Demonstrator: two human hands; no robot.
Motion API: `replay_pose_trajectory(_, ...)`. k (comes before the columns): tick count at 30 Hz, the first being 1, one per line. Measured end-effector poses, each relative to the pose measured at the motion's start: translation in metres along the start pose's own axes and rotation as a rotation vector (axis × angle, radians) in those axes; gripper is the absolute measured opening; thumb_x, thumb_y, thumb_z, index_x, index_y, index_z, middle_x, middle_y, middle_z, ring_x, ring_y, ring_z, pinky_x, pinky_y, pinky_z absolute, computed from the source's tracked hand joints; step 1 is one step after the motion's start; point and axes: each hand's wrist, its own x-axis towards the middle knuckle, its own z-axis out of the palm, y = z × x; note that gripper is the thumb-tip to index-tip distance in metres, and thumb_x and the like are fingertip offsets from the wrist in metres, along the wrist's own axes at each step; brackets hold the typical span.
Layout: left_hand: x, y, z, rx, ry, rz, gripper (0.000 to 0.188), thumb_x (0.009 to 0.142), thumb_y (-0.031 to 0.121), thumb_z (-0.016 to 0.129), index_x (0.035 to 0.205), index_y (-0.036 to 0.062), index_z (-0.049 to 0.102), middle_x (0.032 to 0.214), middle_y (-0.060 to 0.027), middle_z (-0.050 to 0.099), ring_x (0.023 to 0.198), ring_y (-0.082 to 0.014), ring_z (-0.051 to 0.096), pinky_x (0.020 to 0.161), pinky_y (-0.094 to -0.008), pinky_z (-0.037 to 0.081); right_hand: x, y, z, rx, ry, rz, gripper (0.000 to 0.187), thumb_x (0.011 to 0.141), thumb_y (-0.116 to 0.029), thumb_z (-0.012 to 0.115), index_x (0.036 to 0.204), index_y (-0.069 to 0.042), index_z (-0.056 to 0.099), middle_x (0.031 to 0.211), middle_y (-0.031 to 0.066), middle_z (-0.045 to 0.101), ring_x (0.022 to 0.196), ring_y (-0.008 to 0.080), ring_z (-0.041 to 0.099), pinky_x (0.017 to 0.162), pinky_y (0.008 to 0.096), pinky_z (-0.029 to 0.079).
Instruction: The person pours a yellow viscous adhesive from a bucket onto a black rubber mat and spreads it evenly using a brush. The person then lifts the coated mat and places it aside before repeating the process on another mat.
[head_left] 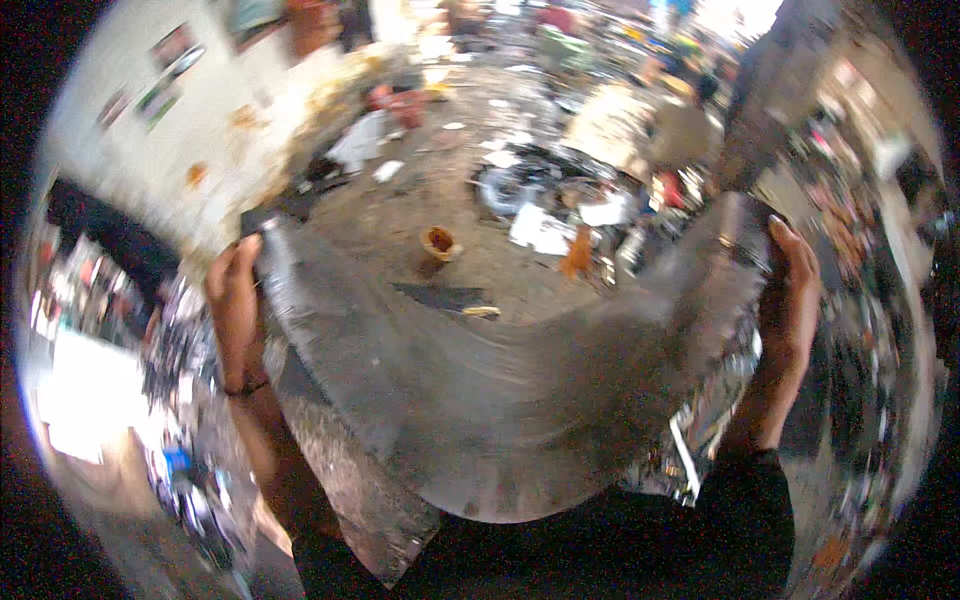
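A wide, dark grey, bendy sheet [500, 400], perhaps rubber or plastic, sags in a U-shaped curve in front of me. My left hand [237, 290] is closed on its upper left corner, thumb against the edge. At the upper right corner, my right hand [793, 285] grips the other end, its fingers partly hidden by the sheet. Beyond the sheet's upper edge a flat dark blade-like thing with a pale end [450, 299] lies on the ground. Motion blurs the sheet's surface.
A small round yellowish pot [438, 243] stands on the dirt floor [400, 215]. Ahead and right lie heaped scraps [560, 195], with white pieces and coiled strips. A stained pale wall [190, 130] rises at the left. More blurred scrap [180, 340] lies beside my left arm.
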Motion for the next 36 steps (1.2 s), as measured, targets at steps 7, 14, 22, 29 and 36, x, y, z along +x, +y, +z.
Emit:
replay_pose_trajectory(7, 0.053, 0.007, 0.093, -0.293, -0.463, -0.003, 0.020, 0.091, 0.022, 0.057, 0.086, 0.0040, 0.064, 0.080, 0.0000, 0.063, 0.066, -0.0070, 0.056, 0.062, -0.0211, 0.046, -0.031, -0.028, -0.027, 0.046, 0.102, 0.118, 0.031, 0.082, -0.027, 0.059, 0.096, 0.000, 0.065, 0.083, 0.0045, 0.064, 0.071, 0.0149, 0.057, 0.068, 0.0278, 0.044)
replay_pose_trajectory(14, 0.098, 0.088, 0.228, -0.268, -0.758, 0.227, 0.022, 0.090, 0.023, 0.054, 0.090, 0.0024, 0.063, 0.077, -0.0029, 0.064, 0.061, -0.0085, 0.059, 0.056, -0.0215, 0.046, -0.050, -0.048, -0.101, -0.687, 0.197, -0.217, 0.027, 0.085, -0.022, 0.058, 0.102, -0.002, 0.061, 0.086, 0.0153, 0.065, 0.080, 0.0310, 0.063, 0.074, 0.0367, 0.047)
replay_pose_trajectory(22, -0.006, 0.199, 0.341, -0.412, -1.188, 0.469, 0.021, 0.090, 0.020, 0.055, 0.084, 0.0020, 0.065, 0.076, 0.0004, 0.063, 0.064, -0.0059, 0.056, 0.058, -0.0213, 0.045, -0.133, -0.040, -0.227, -1.096, 0.471, -0.182, 0.031, 0.084, -0.020, 0.058, 0.109, -0.002, 0.059, 0.102, 0.0189, 0.064, 0.098, 0.0338, 0.061, 0.087, 0.0369, 0.045)
replay_pose_trajectory(29, -0.151, 0.297, 0.407, -0.523, -1.535, 0.612, 0.022, 0.089, 0.021, 0.056, 0.088, 0.0011, 0.065, 0.079, -0.0006, 0.061, 0.068, -0.0088, 0.054, 0.062, -0.0247, 0.044, -0.159, -0.046, -0.350, -0.196, 0.821, 0.226, 0.033, 0.088, -0.028, 0.052, 0.107, -0.001, 0.061, 0.100, 0.0134, 0.066, 0.088, 0.0206, 0.062, 0.080, 0.0333, 0.047)
replay_pose_trajectory(36, -0.317, 0.365, 0.495, -0.698, -1.370, 0.748, 0.040, 0.077, 0.029, 0.060, 0.058, -0.0060, 0.056, 0.045, -0.0159, 0.049, 0.042, -0.0171, 0.049, 0.044, -0.0375, 0.040, -0.141, -0.034, -0.487, -0.356, 0.946, 0.210, 0.029, 0.089, -0.029, 0.052, 0.097, -0.003, 0.063, 0.084, 0.0042, 0.062, 0.073, 0.0151, 0.054, 0.074, 0.0273, 0.042)
